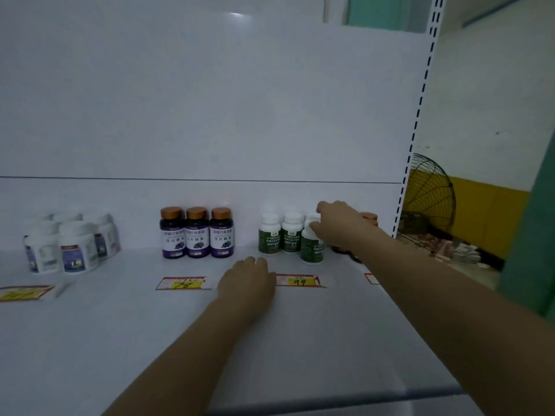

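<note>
Bare forearms, left hand (246, 280), right hand (339, 222)

Shelf (90, 340): three purple bottles (196, 232) upright in a row; white jars (72, 244) clustered far left; "78" price tag (183, 283) lying flat; fan (429, 199) off right.

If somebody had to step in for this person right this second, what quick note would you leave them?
Right hand grips the top of a green-label bottle, which stands slightly tilted in front of two matching bottles on the shelf.
Left hand rests on the shelf beside the 99 price tag, holding nothing.
Done: three purple bottles stand in a neat row.
Left: probably lining the held bottle up with its pair, though I cannot tell whether it is going in or coming out.
</note>
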The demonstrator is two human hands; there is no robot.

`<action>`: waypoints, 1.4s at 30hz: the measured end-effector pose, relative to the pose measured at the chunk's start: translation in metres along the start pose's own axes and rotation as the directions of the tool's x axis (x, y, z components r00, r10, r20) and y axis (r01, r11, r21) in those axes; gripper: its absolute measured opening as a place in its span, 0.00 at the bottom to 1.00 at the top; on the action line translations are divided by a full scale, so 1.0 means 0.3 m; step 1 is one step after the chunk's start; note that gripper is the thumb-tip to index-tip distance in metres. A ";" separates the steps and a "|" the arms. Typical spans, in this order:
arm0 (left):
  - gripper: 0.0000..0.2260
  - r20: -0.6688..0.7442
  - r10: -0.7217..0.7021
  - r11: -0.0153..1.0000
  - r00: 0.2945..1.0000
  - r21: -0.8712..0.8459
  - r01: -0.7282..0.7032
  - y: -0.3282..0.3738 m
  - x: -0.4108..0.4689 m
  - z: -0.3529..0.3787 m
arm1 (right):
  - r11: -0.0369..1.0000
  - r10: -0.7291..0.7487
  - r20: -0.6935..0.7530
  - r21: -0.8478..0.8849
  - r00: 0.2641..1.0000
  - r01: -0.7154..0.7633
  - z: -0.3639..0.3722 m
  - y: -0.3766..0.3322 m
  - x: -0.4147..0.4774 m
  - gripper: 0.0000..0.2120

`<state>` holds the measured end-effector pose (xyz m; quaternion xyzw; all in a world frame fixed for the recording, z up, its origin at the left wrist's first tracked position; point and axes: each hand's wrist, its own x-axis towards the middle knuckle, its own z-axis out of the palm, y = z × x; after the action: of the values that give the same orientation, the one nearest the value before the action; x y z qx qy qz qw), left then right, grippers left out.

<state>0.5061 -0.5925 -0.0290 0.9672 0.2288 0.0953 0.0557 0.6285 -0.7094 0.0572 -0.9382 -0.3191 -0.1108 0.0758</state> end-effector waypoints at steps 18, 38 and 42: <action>0.32 0.173 -0.004 0.999 0.985 0.034 -0.002 -0.005 0.086 0.087 | 0.960 0.004 -0.146 0.278 0.989 0.038 0.151 -0.009 0.072 0.10; 0.13 -0.068 -0.053 0.499 0.996 -0.866 -0.033 -0.027 0.098 -0.058 | 0.596 -0.061 -0.137 0.789 0.989 0.146 0.097 -0.120 0.135 0.21; 0.11 0.075 0.023 0.364 0.997 -0.929 0.061 -0.031 0.094 -0.081 | 0.303 -0.165 0.042 0.953 0.985 0.011 0.121 -0.102 0.139 0.23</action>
<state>0.5218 -0.5698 -0.0022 0.7674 0.1443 0.1709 0.6009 0.6477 -0.6535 0.0352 -0.7000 -0.3780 0.1559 0.5855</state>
